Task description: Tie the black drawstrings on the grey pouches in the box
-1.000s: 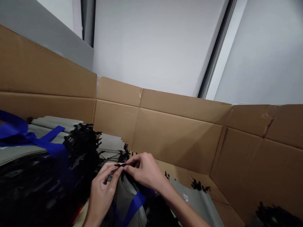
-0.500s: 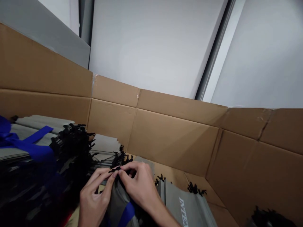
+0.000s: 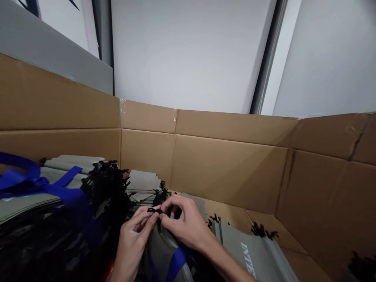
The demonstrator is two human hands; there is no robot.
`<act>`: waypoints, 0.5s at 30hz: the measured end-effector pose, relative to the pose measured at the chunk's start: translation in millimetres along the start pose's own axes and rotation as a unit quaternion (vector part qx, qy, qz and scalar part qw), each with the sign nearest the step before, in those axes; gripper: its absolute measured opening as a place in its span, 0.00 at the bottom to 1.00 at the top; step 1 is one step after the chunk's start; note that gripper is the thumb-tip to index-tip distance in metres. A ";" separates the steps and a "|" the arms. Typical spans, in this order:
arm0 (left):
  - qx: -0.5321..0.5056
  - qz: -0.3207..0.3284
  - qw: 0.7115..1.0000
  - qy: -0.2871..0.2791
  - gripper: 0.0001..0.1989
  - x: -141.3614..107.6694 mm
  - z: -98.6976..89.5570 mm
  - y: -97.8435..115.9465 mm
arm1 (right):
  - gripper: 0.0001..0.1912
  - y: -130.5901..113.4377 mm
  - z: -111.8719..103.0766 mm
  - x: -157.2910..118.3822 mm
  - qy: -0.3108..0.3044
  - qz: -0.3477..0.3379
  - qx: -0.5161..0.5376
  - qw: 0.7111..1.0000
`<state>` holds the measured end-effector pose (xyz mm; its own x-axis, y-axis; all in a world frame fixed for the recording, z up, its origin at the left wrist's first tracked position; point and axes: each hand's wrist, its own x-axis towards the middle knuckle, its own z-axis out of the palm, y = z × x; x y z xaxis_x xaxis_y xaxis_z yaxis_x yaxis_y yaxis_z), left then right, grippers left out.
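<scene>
A small black plastic tag [image 3: 155,210] sits pinched between my hands, low and near the middle of the view, just above the top edge of a grey fabric bag [image 3: 161,254] with a blue strap [image 3: 176,264]. My left hand [image 3: 132,239] rises from the bottom edge, and its thumb and forefinger are closed on the tag from the left. My right hand [image 3: 183,223] reaches in from the lower right with the forearm slanting up, its fingers curled and closed on the tag from the other side. The two hands almost touch, so both grips are shut on this one small piece. Just left of my left hand rises a dense tangle of black tags [image 3: 107,192], beside a stack of flat grey bags [image 3: 64,164] crossed by more blue straps. Just right of my right hand lies another grey bag with white lettering [image 3: 246,254]. A brown cardboard box wall [image 3: 229,168] stands beyond my hands, well apart from them, and turns a corner on the right. Above its top edge is a pale wall [image 3: 188,55]. The tag is thin, matte and jagged, with its ends poking past my fingertips.
</scene>
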<state>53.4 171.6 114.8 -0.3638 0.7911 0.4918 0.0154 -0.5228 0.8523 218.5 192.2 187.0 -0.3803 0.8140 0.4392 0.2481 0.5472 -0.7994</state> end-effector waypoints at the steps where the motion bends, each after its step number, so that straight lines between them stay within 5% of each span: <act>1: -0.012 -0.011 1.000 0.011 0.17 -0.1 0.8 0.3 | 0.06 0.0 -0.5 -0.5 -0.004 0.000 0.002 1.000; 6: -0.035 -0.018 0.996 0.076 0.22 -3.8 2.7 -1.5 | 0.05 1.0 -1.9 -3.4 -0.004 -0.015 -0.010 1.000; 15: 0.007 -0.025 0.995 0.095 0.26 -5.5 -3.2 -11.6 | 0.05 7.5 0.0 -0.8 -0.006 -0.053 -0.025 0.998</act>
<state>52.2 172.3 101.6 -0.5333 0.7414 0.4073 0.0056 -0.4784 0.8781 220.6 195.6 180.6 -0.4179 0.7483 0.5152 0.2497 0.6398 -0.7268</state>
